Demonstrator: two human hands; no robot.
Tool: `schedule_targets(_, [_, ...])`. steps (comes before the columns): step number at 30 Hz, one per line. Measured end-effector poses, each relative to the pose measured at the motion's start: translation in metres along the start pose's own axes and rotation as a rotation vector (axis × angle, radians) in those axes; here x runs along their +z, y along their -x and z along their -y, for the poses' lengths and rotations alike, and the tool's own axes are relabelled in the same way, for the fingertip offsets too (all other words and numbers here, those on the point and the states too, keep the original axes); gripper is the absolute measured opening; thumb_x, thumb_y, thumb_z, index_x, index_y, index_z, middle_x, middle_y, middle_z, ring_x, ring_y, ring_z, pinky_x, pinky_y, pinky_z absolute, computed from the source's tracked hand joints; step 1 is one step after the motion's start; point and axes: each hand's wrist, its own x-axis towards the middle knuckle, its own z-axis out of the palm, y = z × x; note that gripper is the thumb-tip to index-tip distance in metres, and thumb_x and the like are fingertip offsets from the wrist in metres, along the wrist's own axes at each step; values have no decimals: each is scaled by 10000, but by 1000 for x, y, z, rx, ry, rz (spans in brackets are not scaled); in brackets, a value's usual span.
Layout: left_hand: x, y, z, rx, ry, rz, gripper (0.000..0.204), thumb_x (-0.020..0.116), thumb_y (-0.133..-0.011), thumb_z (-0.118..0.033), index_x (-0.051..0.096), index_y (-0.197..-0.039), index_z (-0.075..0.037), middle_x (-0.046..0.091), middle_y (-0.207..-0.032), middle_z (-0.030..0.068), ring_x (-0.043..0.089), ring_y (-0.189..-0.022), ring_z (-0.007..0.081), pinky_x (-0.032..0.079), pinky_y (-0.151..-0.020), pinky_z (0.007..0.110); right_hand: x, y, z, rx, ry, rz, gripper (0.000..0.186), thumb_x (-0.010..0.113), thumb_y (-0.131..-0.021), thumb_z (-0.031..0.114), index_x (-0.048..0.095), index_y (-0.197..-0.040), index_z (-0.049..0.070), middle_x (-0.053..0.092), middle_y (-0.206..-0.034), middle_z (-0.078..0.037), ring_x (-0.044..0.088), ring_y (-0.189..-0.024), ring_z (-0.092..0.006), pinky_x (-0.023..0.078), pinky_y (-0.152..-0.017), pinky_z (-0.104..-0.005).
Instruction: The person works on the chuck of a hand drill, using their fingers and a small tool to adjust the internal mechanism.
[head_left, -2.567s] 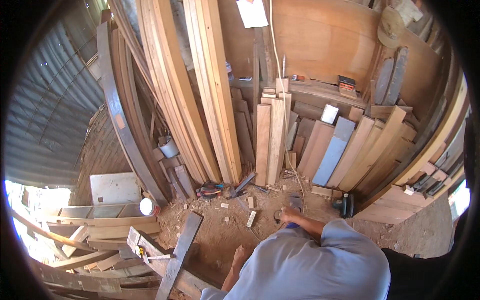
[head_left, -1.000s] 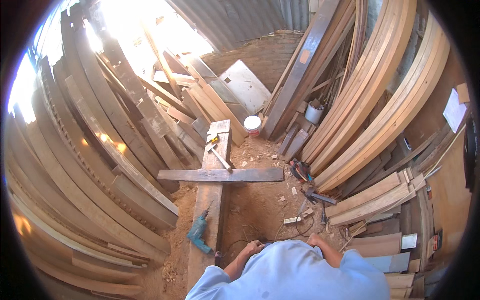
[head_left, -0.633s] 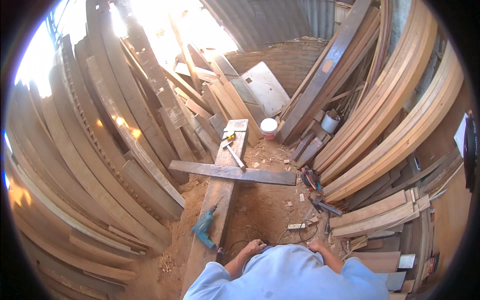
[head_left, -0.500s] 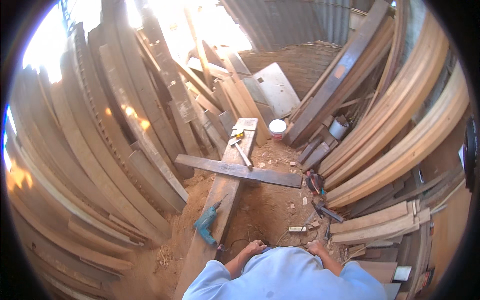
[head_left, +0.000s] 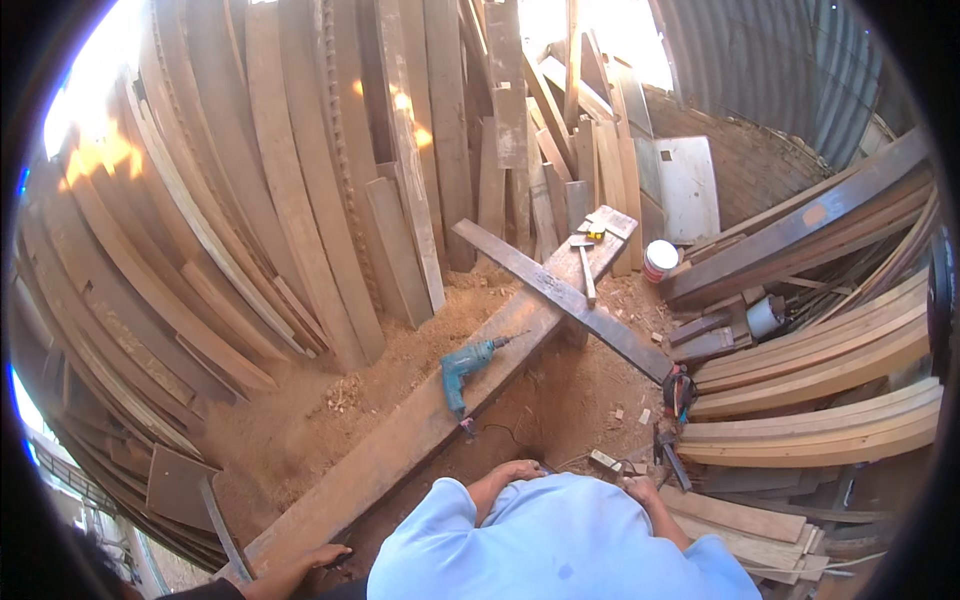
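My left hand point(head_left: 515, 470) is bent in close to the front of my blue shirt, fingers curled. On the other side my right hand point(head_left: 640, 487) is also curled in at my waist. The shirt hides part of both hands, and what they hold cannot be made out. Ahead of my left hand a teal power drill point(head_left: 466, 372) with a long bit lies on a thick plank point(head_left: 400, 430). Across that plank rests a narrower dark board point(head_left: 560, 293). A hammer point(head_left: 586, 270) and a yellow tape measure point(head_left: 596, 231) lie toward the plank's far end.
Another person's hand point(head_left: 325, 556) reaches in at the lower left beside the plank. Tall boards point(head_left: 280, 180) lean along the left; more timber point(head_left: 820, 345) is stacked at right. A white bucket point(head_left: 661, 258), a red-and-black power tool point(head_left: 679, 390) and a white power strip point(head_left: 606, 461) sit on the sawdust-covered ground.
The view has swung left, so the plank and tools appear farther right. Another person's hand has come into view at lower left. My hands stay near my waist.
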Motion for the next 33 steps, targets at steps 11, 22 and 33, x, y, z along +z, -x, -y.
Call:
schedule_targets(11, [-45,76,-84,196,461,191,731,401,-1003,-642,541,-1390,-38,520,-1447,124,490,-1309,284,381,-1099,414,-34,14,51,-229,-667,261,449,561,-1018,410,719,-1053,-8,690,-952,-73,605,-843,-132,505,-756,-299])
schedule_targets(22, [-86,70,-120,357,327,-37,586,613,-976,-418,520,-1387,-11,624,-1246,147,591,-1104,209,492,-952,352,-72,26,95,-174,-226,-481,310,687,-846,290,709,-812,-18,696,-801,-221,702,-770,-306,530,-698,-435])
schedule_targets(33, [-61,108,-123,633,217,470,758,371,-1020,-610,306,-1558,-80,329,-1589,172,304,-1467,291,217,-1205,429,13,47,33,-63,-454,143,410,597,-913,317,711,-1102,-29,676,-1159,-266,647,-1112,-391,494,-971,-429])
